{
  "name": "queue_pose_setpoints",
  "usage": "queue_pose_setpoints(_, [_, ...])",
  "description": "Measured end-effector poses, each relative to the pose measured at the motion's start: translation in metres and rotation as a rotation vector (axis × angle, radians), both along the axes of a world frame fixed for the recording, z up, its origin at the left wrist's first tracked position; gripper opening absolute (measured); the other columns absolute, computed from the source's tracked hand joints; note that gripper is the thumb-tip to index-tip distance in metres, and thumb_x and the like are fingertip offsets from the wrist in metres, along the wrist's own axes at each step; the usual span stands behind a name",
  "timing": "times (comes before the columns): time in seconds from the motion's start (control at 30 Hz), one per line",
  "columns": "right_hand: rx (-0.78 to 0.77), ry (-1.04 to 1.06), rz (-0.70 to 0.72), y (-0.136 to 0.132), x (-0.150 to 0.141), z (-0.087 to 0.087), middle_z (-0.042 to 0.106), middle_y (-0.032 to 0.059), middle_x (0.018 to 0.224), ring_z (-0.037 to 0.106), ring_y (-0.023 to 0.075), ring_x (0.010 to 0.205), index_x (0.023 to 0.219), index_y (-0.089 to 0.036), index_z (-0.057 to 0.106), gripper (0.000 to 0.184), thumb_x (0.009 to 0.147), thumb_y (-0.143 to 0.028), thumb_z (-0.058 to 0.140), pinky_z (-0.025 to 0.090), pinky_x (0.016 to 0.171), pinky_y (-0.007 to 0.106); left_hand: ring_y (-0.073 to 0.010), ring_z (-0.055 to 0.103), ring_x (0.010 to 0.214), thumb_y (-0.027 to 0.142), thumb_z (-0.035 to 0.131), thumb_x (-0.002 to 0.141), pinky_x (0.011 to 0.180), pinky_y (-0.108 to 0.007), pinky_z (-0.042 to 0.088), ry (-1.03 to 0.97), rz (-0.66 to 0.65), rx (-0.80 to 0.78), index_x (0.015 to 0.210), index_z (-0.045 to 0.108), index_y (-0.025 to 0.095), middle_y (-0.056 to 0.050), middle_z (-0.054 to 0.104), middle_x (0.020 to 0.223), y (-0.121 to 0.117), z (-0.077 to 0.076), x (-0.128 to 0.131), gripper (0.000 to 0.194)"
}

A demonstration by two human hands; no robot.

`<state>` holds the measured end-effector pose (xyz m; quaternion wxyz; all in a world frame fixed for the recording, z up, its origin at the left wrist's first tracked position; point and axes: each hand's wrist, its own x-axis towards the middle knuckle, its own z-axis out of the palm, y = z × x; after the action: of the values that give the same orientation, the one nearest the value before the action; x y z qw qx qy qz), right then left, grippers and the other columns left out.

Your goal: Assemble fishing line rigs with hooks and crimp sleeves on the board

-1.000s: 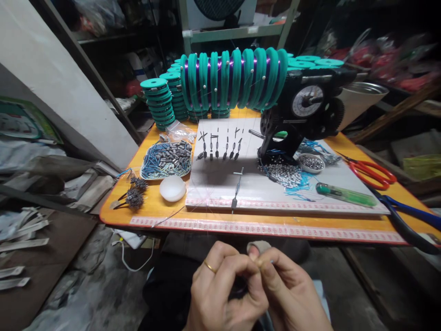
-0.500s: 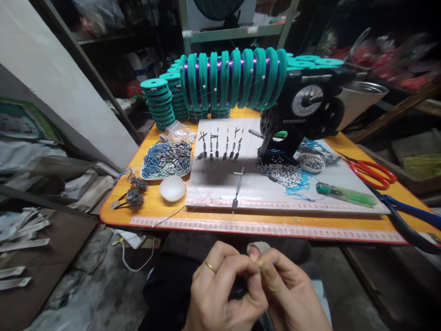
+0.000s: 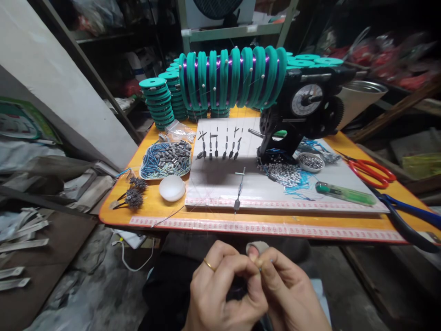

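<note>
In the head view, the left hand and right hand meet before the near edge of the surface, each grip pinched closed on a tiny piece, mostly hidden by fingers. The threads are too faint to trace.

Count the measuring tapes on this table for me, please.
2: one tape along the orange table's near edge, another tape along the grey board's near edge.
</note>
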<state>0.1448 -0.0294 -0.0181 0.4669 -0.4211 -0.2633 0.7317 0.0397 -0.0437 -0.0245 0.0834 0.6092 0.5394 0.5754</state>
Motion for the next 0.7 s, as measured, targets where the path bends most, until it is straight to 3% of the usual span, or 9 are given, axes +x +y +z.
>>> queue_pose_setpoints(0.33, [0.035, -0.007, 0.004, -0.001, 0.004, -0.011, 0.063, 0.0020, 0.073, 0.060, 0.0132, 0.073, 0.069, -0.018, 0.068, 0.026, 0.077, -0.039, 0.081, 0.052, 0.074, 0.020, -0.0083, 0.059, 0.065, 0.003, 0.057, 0.081, 0.061, -0.015, 0.049, 0.042, -0.027, -0.024, 0.081, 0.059, 0.018, 0.001, 0.055, 0.072, -0.002, 0.000, -0.003, 0.016])
queue_pose_setpoints(0.53, [0.243, -0.129, 0.042, 0.001, 0.014, -0.027, 0.068, 0.0021, 0.076, 0.066, 0.0120, 0.078, 0.075, -0.021, 0.071, 0.017, 0.085, -0.034, 0.074, 0.053, 0.074, 0.015, -0.0093, 0.059, 0.064, 0.005, 0.058, 0.083, 0.058, -0.016, 0.048, 0.090, -0.024, -0.030, 0.082, 0.060, 0.019, 0.001, 0.055, 0.071, -0.004, 0.001, -0.004, 0.014])
queue_pose_setpoints(0.7, [0.436, -0.279, 0.039, 0.003, 0.018, -0.023, 0.070, -0.0007, 0.077, 0.070, 0.0104, 0.081, 0.080, -0.026, 0.072, 0.008, 0.088, -0.027, 0.070, 0.053, 0.076, 0.009, -0.0095, 0.059, 0.064, 0.005, 0.058, 0.084, 0.059, -0.016, 0.048, 0.102, -0.032, -0.039, 0.082, 0.059, 0.019, 0.001, 0.056, 0.072, -0.004, 0.001, -0.005, 0.014])
